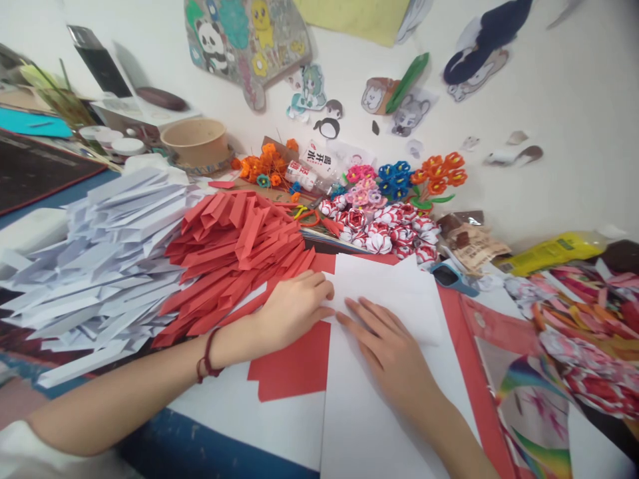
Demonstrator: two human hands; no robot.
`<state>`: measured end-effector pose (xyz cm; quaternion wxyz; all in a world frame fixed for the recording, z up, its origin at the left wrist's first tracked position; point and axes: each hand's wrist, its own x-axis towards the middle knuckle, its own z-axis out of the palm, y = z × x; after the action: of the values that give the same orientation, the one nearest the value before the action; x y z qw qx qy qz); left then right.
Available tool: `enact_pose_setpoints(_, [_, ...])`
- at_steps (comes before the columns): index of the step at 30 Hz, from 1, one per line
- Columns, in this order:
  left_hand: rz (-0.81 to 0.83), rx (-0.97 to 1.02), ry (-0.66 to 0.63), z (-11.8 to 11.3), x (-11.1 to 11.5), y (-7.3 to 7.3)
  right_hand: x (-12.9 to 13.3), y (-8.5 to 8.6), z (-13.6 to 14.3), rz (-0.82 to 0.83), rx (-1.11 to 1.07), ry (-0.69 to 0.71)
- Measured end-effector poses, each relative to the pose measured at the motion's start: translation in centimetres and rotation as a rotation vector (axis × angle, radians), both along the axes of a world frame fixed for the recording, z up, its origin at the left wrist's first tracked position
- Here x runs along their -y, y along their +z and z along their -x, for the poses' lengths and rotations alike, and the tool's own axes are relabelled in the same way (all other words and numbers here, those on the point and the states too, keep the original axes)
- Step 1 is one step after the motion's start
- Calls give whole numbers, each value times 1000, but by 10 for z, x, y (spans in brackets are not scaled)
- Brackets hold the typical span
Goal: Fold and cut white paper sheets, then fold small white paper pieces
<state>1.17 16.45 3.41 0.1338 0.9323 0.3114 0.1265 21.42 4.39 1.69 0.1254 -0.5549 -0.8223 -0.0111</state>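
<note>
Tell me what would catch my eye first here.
Probably the heap of folded red paper left of centre, with a heap of folded white paper farther left. Then the blue flowers and orange flowers at the back, right of centre. In the middle, the right hand lies spread on a white sheet, the left hand at its edge.

left hand (299,309): at white paper's edge (379,399) | right hand (392,352): fingers spread on it
</note>
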Motion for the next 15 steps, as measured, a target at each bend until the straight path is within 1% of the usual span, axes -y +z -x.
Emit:
enact_pose_setpoints(3, [-71, 95, -37, -2, -4, -7, 0, -1, -1, 9, 9, 7])
enact_pose_setpoints(6, [-74, 120, -74, -4, -5, -12, 0, -2, -2, 0, 18, 20])
enact_pose_setpoints(11, [-33, 116, -91, -6, -3, -11, 1, 0, -3, -31, 14, 30])
enact_pose_setpoints(15, [-73, 130, -132, -16, -2, -10, 0, 2, -4, -43, -8, 31])
